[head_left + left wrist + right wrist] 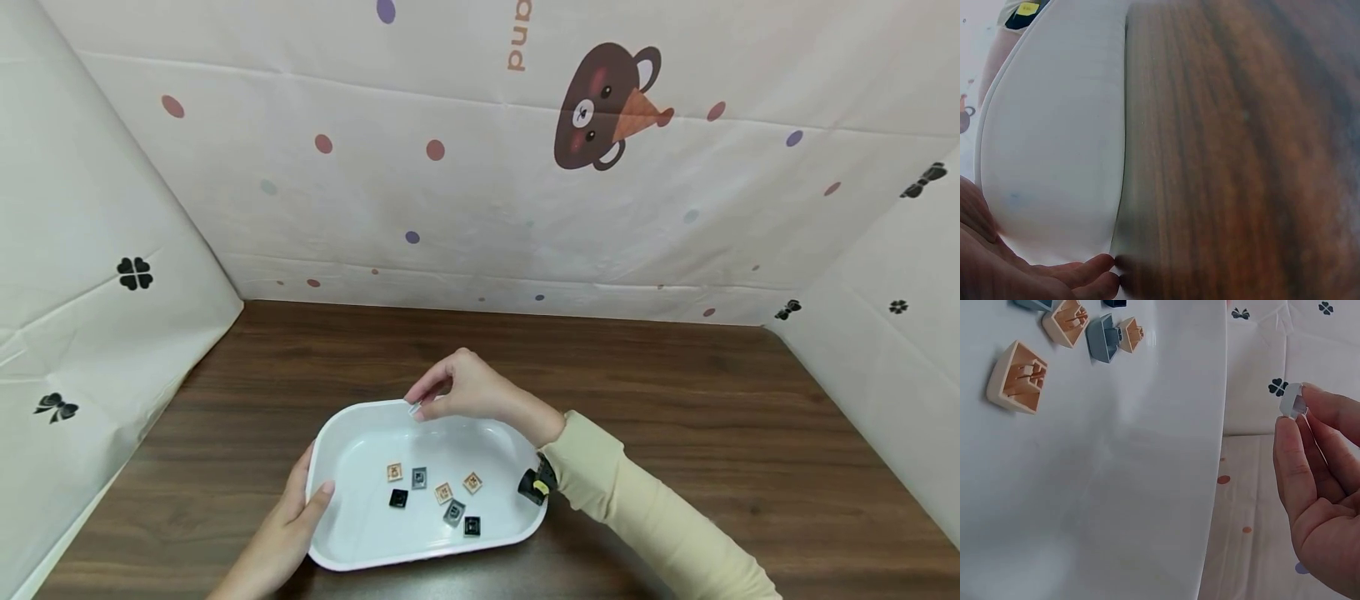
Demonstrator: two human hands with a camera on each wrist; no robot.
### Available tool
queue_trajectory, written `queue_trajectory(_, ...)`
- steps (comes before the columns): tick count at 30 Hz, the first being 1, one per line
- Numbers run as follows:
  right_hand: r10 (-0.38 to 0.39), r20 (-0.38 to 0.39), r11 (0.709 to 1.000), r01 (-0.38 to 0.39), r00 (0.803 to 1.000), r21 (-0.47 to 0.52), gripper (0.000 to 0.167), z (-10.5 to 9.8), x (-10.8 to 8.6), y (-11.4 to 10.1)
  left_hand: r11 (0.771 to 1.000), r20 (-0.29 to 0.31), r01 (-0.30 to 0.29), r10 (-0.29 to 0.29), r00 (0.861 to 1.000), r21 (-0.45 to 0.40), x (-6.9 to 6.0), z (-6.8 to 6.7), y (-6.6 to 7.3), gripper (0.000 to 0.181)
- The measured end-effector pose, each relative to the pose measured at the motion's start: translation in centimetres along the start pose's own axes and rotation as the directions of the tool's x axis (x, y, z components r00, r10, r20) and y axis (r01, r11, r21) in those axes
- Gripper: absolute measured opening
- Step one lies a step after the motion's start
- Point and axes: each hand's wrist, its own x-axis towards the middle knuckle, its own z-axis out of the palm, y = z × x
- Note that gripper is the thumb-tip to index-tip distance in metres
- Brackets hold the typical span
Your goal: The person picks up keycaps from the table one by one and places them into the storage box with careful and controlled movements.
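A white tray (358, 529) stands on the table. My left hand (288, 512) grips its left rim, the thumb over the edge and the fingers along the outer wall. Over the tray's far rim, my right hand (468, 387) pinches a white keycap (1293, 403) between thumb and fingertips. Inside the tray lie three orange keycaps (394, 472), two grey keycaps (419, 477) and two black keycaps (399, 498), loosely scattered. In the right wrist view an orange keycap (1017, 378) has its hollow, stemmed underside showing.
The dark wooden table (675, 417) extends behind the tray and to both sides. White printed cloth (480, 192) walls it in at the back, left and right. A black wrist device (534, 485) on the right arm is near the tray's right rim.
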Motion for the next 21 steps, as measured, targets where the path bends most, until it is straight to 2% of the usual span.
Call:
queue_trajectory(7,0.005,0.021,1.000,-0.005,1.000,-0.004,0.018,0.7,0.7,0.1,1.000,-0.005,-0.002,0.002,1.000,-0.001,0.0,0.0,0.0,0.058)
queue_trajectory(21,0.064,0.042,0.997,-0.062,0.997,-0.049,0.016,2.5,1.3,0.9,1.000,-0.002,0.007,-0.007,1.000,-0.021,-0.1,0.0,0.0,0.058)
